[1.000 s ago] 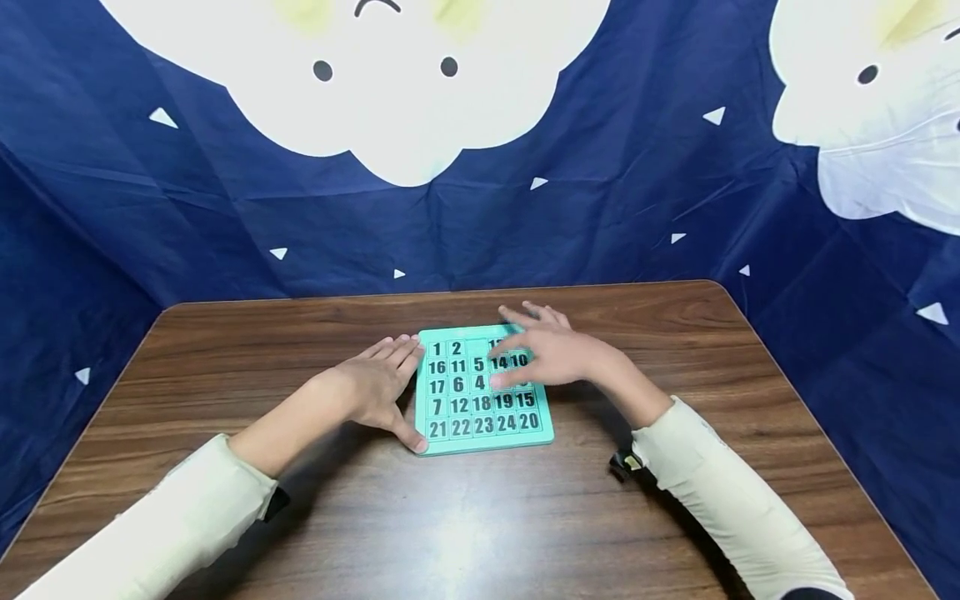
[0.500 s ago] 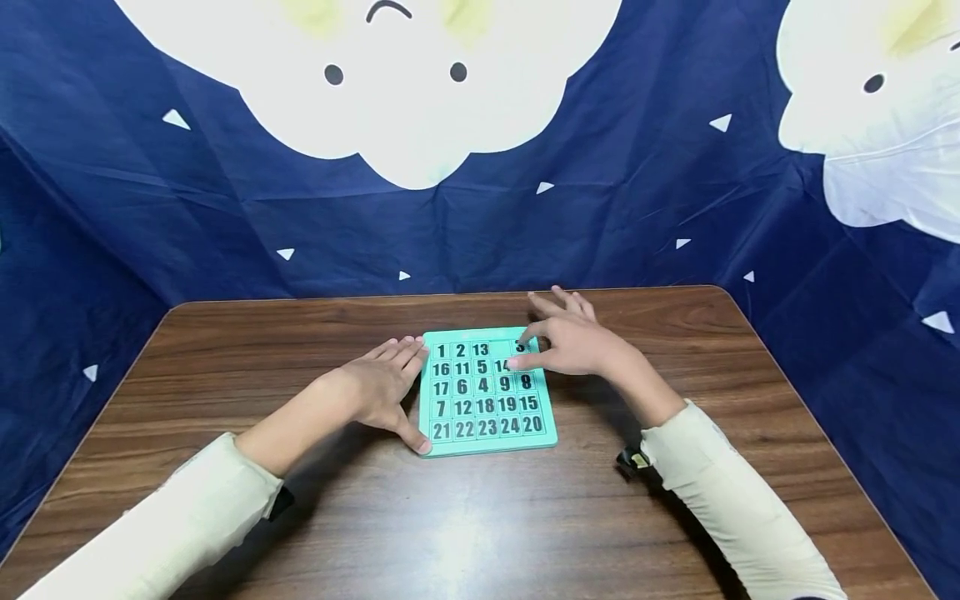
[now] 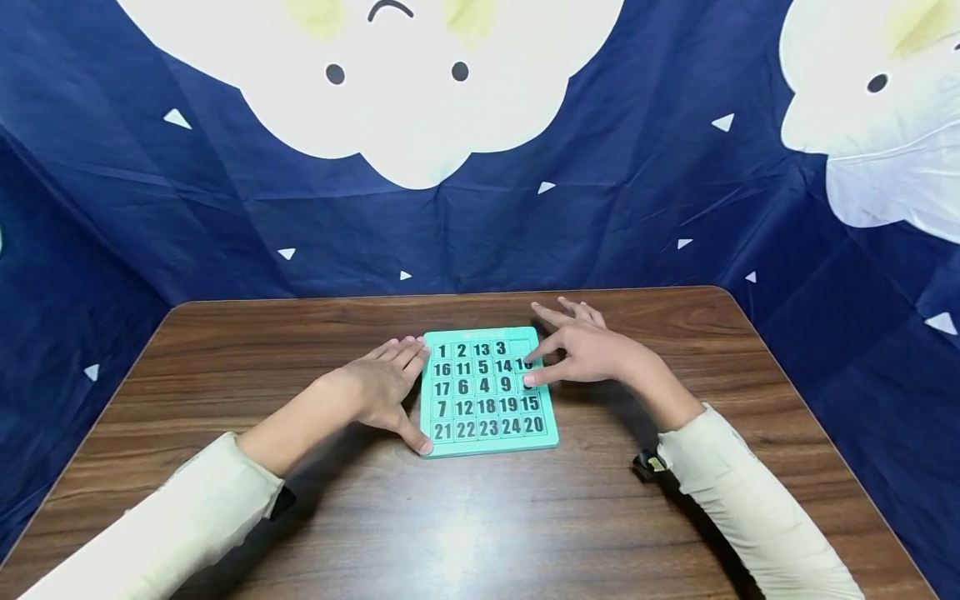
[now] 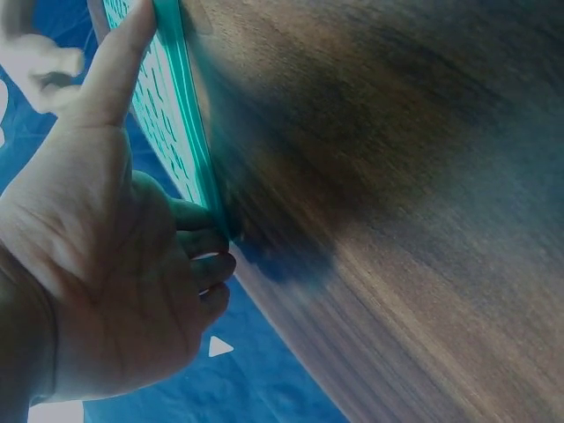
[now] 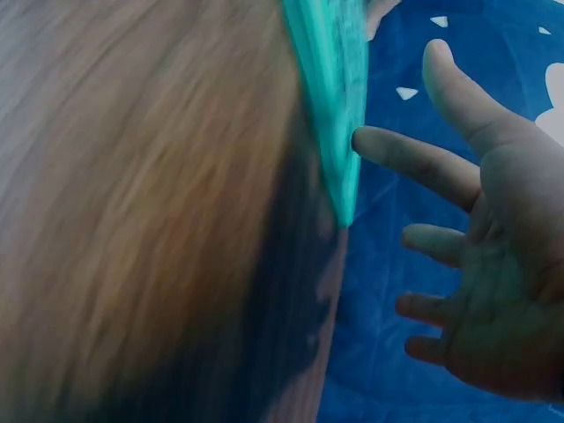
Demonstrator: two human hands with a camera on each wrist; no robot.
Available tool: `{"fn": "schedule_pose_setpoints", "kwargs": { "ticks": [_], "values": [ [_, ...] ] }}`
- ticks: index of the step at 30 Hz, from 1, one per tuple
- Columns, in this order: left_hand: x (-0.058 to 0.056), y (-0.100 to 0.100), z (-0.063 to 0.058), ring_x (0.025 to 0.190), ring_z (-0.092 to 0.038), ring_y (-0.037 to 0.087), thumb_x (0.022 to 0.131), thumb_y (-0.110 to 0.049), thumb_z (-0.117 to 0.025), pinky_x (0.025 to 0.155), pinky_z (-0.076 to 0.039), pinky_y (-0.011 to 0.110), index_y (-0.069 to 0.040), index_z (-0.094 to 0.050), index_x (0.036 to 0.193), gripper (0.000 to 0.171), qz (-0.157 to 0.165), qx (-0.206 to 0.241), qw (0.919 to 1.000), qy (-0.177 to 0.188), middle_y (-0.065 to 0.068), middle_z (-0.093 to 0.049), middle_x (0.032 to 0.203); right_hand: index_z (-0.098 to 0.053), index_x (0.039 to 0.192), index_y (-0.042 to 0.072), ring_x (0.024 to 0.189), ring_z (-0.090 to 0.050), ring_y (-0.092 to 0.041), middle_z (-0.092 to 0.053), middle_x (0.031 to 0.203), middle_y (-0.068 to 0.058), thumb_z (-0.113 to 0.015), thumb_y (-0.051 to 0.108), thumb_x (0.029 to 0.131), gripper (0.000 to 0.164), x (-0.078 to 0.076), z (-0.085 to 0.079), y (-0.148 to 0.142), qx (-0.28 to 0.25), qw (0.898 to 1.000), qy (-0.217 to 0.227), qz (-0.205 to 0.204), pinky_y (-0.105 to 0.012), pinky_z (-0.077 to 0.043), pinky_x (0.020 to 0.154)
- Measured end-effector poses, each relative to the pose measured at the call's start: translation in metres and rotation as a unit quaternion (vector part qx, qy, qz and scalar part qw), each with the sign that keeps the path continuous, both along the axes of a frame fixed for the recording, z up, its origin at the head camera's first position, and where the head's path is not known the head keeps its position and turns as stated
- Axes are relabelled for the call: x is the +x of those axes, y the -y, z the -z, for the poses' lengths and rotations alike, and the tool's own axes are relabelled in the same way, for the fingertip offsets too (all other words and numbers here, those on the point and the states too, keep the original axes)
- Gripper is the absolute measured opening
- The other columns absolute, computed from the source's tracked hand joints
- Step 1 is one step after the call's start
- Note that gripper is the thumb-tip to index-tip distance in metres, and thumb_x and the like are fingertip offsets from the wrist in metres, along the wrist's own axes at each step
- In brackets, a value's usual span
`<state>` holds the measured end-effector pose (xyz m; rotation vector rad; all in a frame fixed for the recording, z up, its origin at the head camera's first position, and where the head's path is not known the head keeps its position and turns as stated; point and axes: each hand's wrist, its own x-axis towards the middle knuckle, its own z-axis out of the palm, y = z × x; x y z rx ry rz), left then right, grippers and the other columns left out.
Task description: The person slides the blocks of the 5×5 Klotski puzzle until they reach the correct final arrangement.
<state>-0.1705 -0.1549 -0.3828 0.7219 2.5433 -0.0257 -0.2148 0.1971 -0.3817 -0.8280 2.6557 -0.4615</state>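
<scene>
A turquoise sliding number puzzle (image 3: 491,451) lies flat on the wooden table, its numbered tiles in rows. The top row reads 1, 2, 13 and 3, with a gap at the right end. Along the puzzle's left edge, my left hand (image 3: 375,390) rests with straight fingers, its thumb on the near left corner. My right hand (image 3: 588,350) is spread over the right side. Its index fingertip meets the tile marked 10 (image 3: 521,364), and the thumb partly covers the tile marked 8 just below. In the right wrist view, the index finger (image 5: 414,163) reaches the puzzle while the other fingers stay apart.
The wooden table (image 3: 360,517) extends around the puzzle to rounded far corners. Behind it and at both sides hangs a dark blue cloth (image 3: 480,242) with white clouds and triangles. A small black device (image 3: 647,465) hangs under the right sleeve (image 3: 750,500).
Tile 13, then tile 3, slid left along the top row, so the gap moved to the right end. My right hand shifted right and came toward tile 10. The left hand stayed.
</scene>
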Motion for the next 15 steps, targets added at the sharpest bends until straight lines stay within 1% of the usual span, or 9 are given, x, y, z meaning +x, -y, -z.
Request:
{"fn": "schedule_pose_setpoints", "kwargs": {
  "ticks": [5,8,10,12,15],
  "values": [
    [0.000,0.000,-0.002,0.178,-0.010,0.044,0.076,-0.092,-0.081,0.148,-0.009,0.058,0.006,-0.014,0.178,0.157,0.002,0.000,1.0000,-0.003,0.029,-0.008,0.189,-0.075,0.150,0.037,0.176,-0.003,-0.055,-0.015,0.191,-0.015,-0.079,0.067,0.099,0.060,0.000,0.003,-0.003,0.016,1.000,-0.016,0.019,-0.082,0.000,0.138],
    [0.000,-0.001,-0.001,0.178,-0.010,0.045,0.077,-0.092,-0.081,0.148,-0.009,0.058,0.006,-0.014,0.178,0.156,0.007,-0.001,1.0000,-0.004,0.029,-0.010,0.189,-0.069,0.157,0.039,0.177,-0.003,-0.053,-0.012,0.191,-0.014,-0.076,0.071,0.099,0.066,0.004,0.005,0.003,0.015,1.000,-0.012,-0.003,-0.083,-0.002,0.138],
    [0.000,-0.002,-0.001,0.178,-0.010,0.045,0.077,-0.092,-0.081,0.148,-0.009,0.059,0.006,-0.014,0.178,0.156,0.007,-0.003,1.0000,-0.003,0.029,-0.010,0.189,-0.066,0.159,0.042,0.177,-0.002,-0.053,-0.010,0.192,-0.013,-0.074,0.074,0.099,0.068,0.007,0.006,0.006,0.014,1.000,0.004,-0.025,-0.085,-0.002,0.137],
    [0.000,-0.003,-0.001,0.178,-0.010,0.045,0.076,-0.092,-0.081,0.148,-0.009,0.059,0.007,-0.014,0.178,0.157,0.007,-0.003,1.0000,-0.004,0.029,-0.010,0.188,-0.066,0.158,0.045,0.177,-0.001,-0.053,-0.009,0.192,-0.013,-0.072,0.075,0.099,0.066,0.008,0.007,0.005,0.015,0.999,0.017,-0.034,-0.086,-0.001,0.136],
    [0.000,-0.002,-0.001,0.178,-0.010,0.045,0.076,-0.091,-0.082,0.148,-0.009,0.059,0.007,-0.014,0.178,0.157,0.004,-0.001,1.0000,-0.004,0.030,-0.009,0.188,-0.070,0.153,0.046,0.176,-0.001,-0.053,-0.012,0.192,-0.013,-0.074,0.073,0.099,0.060,0.009,0.006,0.001,0.026,0.999,0.018,-0.016,-0.086,-0.001,0.136]
  ]
}}
